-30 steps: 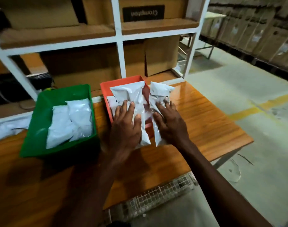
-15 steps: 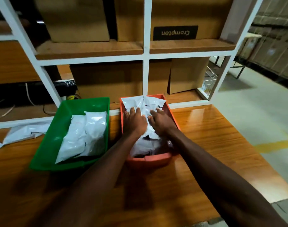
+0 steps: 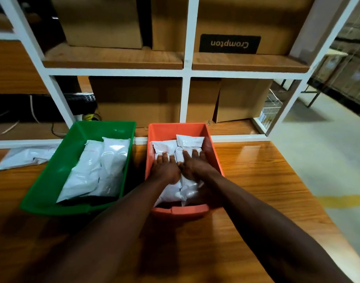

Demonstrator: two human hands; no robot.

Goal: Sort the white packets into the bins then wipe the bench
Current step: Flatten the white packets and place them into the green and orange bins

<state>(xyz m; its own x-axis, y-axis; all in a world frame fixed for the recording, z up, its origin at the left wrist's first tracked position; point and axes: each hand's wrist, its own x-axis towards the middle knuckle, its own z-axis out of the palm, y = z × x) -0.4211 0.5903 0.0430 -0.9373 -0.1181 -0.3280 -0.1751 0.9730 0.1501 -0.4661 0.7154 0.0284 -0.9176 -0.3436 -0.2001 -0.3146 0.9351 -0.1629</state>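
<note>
Both hands lie flat and open inside the orange bin (image 3: 181, 210), palms down and fingers stretched out, pressing on the white packets (image 3: 187, 188) that fill it rather than gripping any of them. The left hand (image 3: 164, 170) rests on the packet at the left side of the bin, its fingertips reaching toward the far end; the right hand (image 3: 193, 165) sits just beside it, thumb edges nearly touching, spread over the packet on the right. A further packet (image 3: 190, 139) lies flat at the far end of the bin, beyond the fingertips. The orange bin stands on the wooden table (image 3: 267, 190), close to the white shelf frame (image 3: 184, 97) behind it. Just to its left stands the green bin (image 3: 44, 193), holding two white packets (image 3: 101, 170) lying side by side lengthwise. One more white packet (image 3: 25, 157) lies loose on the table at the far left, outside both bins. Cardboard boxes (image 3: 138, 99) fill the shelves behind, one bearing an upside-down "Crompton" label (image 3: 229, 44).
</note>
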